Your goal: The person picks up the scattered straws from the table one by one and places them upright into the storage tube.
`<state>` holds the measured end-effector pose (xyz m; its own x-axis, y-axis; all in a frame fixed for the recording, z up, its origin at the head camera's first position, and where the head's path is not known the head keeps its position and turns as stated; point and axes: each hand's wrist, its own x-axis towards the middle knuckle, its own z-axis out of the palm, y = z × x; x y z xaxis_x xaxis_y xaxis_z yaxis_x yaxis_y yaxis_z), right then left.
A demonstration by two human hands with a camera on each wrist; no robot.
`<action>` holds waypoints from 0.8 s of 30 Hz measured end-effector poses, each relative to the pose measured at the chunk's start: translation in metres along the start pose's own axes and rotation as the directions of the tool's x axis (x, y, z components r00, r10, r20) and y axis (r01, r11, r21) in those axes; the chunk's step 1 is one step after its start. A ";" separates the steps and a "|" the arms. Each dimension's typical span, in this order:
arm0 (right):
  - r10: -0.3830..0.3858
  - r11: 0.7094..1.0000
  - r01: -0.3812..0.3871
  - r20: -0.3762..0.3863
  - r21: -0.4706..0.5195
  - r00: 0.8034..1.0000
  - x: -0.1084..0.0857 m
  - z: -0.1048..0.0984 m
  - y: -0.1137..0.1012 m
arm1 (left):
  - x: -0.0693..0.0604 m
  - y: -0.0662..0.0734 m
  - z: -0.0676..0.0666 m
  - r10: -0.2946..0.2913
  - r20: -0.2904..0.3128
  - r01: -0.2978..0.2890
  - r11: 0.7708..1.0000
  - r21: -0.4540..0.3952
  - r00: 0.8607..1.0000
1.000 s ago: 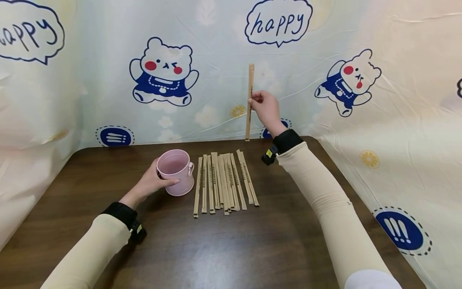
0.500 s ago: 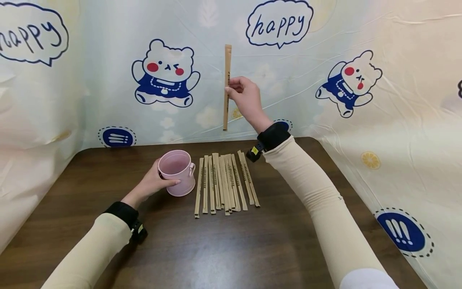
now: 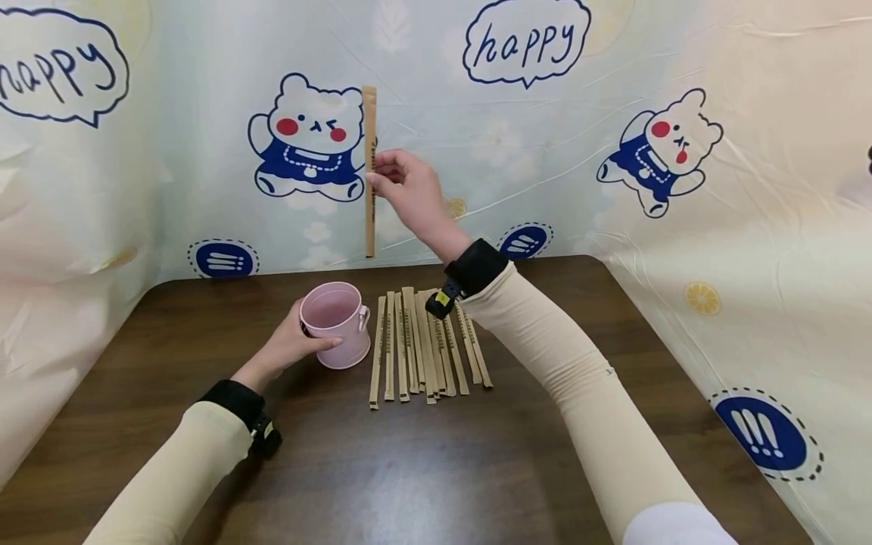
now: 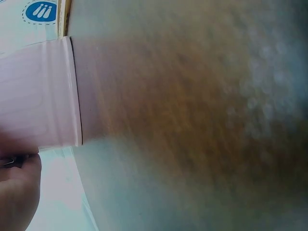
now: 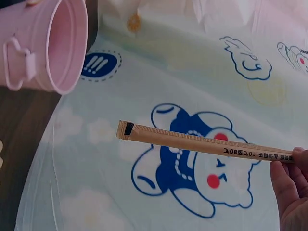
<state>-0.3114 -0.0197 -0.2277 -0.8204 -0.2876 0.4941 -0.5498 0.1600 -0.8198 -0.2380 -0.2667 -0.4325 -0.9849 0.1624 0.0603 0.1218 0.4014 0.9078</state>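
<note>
My left hand (image 3: 286, 344) grips the side of a small pink bucket (image 3: 346, 350), which stands upright on the table with its mouth facing up. Pinched between thumb and fingers of my right hand (image 3: 414, 195) is a straw in a brown paper wrapper (image 3: 370, 227). The straw hangs upright in the air, higher than the bucket and slightly to its right. In the right wrist view, printed marks show on the wrapped straw (image 5: 183, 140), and its free end points toward the bucket (image 5: 29, 45). The left wrist view shows the bucket's wall (image 4: 43, 96) beside my thumb.
Several more paper-wrapped straws (image 3: 409, 348) lie in a loose row on the table, just right of the bucket. My right wrist camera (image 3: 441, 300) overlaps them in view. A printed curtain (image 3: 436, 91) closes off the back and sides of the brown table (image 3: 381, 469).
My right hand has carried the wrapped straw leftward, from beyond the right end of the row to near the bucket, rising at first and then dipping slightly. The left hand and bucket stay put.
</note>
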 end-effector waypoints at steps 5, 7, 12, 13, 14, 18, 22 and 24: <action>-0.021 1.000 0.020 0.070 0.018 0.997 -0.005 0.020 0.002 | 0.000 0.000 0.000 -0.008 -0.011 0.008 1.000 -0.007 1.000; -0.027 1.000 0.027 0.090 0.008 0.996 -0.008 0.027 0.004 | 0.000 0.000 0.000 -0.006 -0.010 0.006 1.000 -0.009 1.000; -0.025 1.000 0.027 0.133 -0.012 0.991 -0.014 0.042 0.013 | 0.001 -0.002 0.000 0.010 -0.006 -0.010 1.000 -0.010 1.000; -0.021 1.000 0.024 0.145 -0.019 0.989 -0.015 0.045 0.015 | 0.001 -0.002 -0.001 0.012 -0.005 -0.012 1.000 -0.007 1.000; -0.014 1.000 0.018 0.154 -0.024 0.988 -0.016 0.048 0.016 | 0.001 -0.002 -0.001 0.011 -0.003 -0.011 1.000 -0.005 1.000; -0.001 0.999 0.010 0.188 -0.046 0.982 -0.022 0.058 0.023 | 0.001 -0.001 -0.001 0.015 0.008 -0.015 1.000 -0.003 1.000; 0.009 0.997 0.007 0.211 -0.077 0.977 -0.028 0.066 0.031 | 0.001 -0.001 0.000 0.025 0.007 -0.025 1.000 -0.002 1.000; 0.014 0.995 0.008 0.223 -0.098 0.975 -0.031 0.071 0.037 | 0.001 -0.002 0.000 0.030 0.006 -0.030 1.000 -0.004 1.000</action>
<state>-0.2951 -0.0717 -0.2936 -0.7724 -0.4886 0.4058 -0.5694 0.2497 -0.7832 -0.2396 -0.2675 -0.4340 -0.9800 0.1798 0.0851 0.1508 0.3924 0.9074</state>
